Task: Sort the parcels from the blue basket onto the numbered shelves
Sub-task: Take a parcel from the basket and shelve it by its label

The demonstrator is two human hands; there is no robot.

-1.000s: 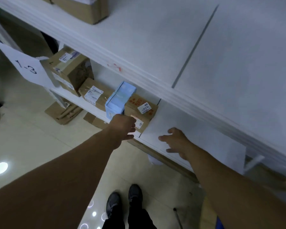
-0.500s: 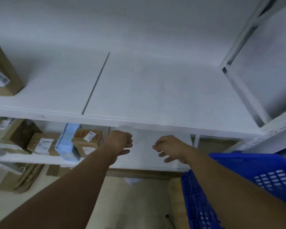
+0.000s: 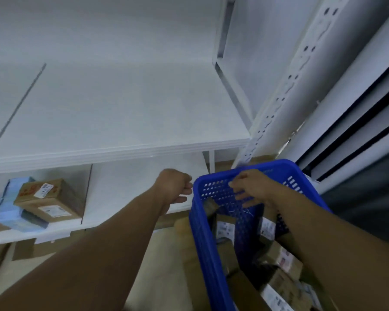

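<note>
Though some boxes point(image 3: 50, 199) sit shelved, many parcels point(image 3: 281, 259) fill the blue basket point(image 3: 198, 234). Empty, the left hand point(image 3: 173, 187) curls; the right hand point(image 3: 250, 189) spreads loosely, empty.

I've got the lower shelf point(image 3: 126, 194) carrying a brown parcel point(image 3: 52, 200); a pale blue parcel point(image 3: 11, 198) touches its left side; the upper shelf point(image 3: 121, 108) spans above that brown parcel.

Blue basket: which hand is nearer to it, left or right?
Right. The right hand is over the far end of the blue basket, within its rim; the left hand is beside it, just outside its left wall.
</note>
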